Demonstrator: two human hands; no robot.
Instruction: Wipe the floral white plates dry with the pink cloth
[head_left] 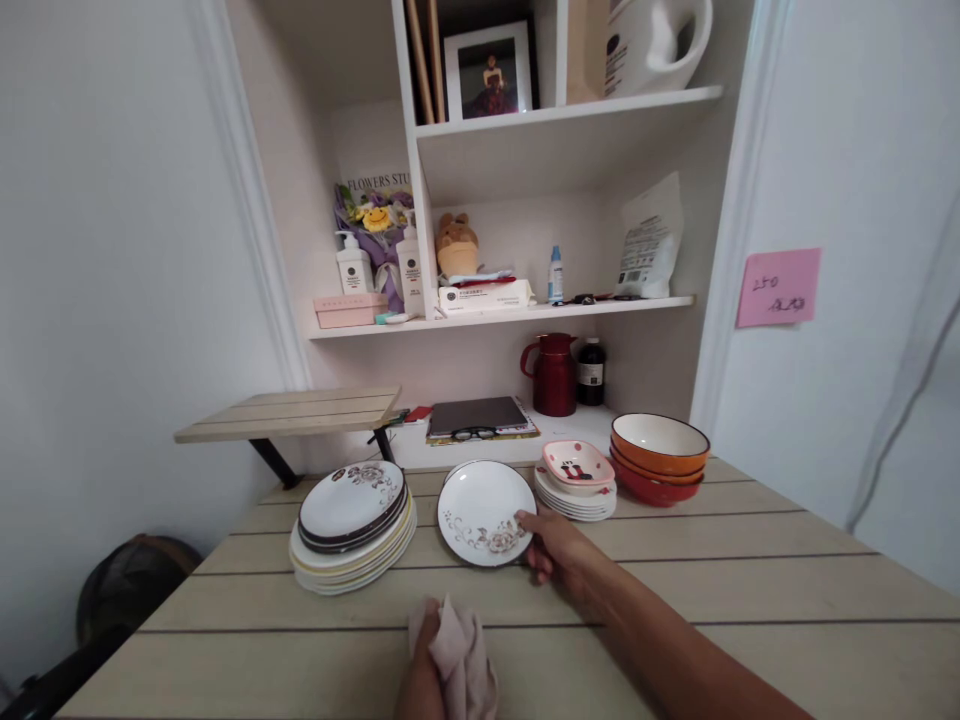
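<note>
My right hand (553, 545) grips the right rim of a white plate (480, 505) with a brown flower print, thumb on top and fingers beneath. The plate is slightly tilted, and the edge of another white dish shows behind it. Low in the middle, my left hand (426, 650) is closed on a crumpled pale pink cloth (459, 655). To the left is a stack of plates (352, 500), dark-rimmed flowered ones on top of yellow-rimmed and white ones. Right of the held plate, a pink patterned square bowl (577, 466) sits on several small white plates (576, 507).
Orange and red bowls (660, 445) are stacked at the right. Behind stand a red jug (553, 375), a dark bottle (591, 372) and a dark laptop-like slab (476, 415) with glasses. A small raised wooden stand (292, 412) is at back left, below white shelves (525, 313).
</note>
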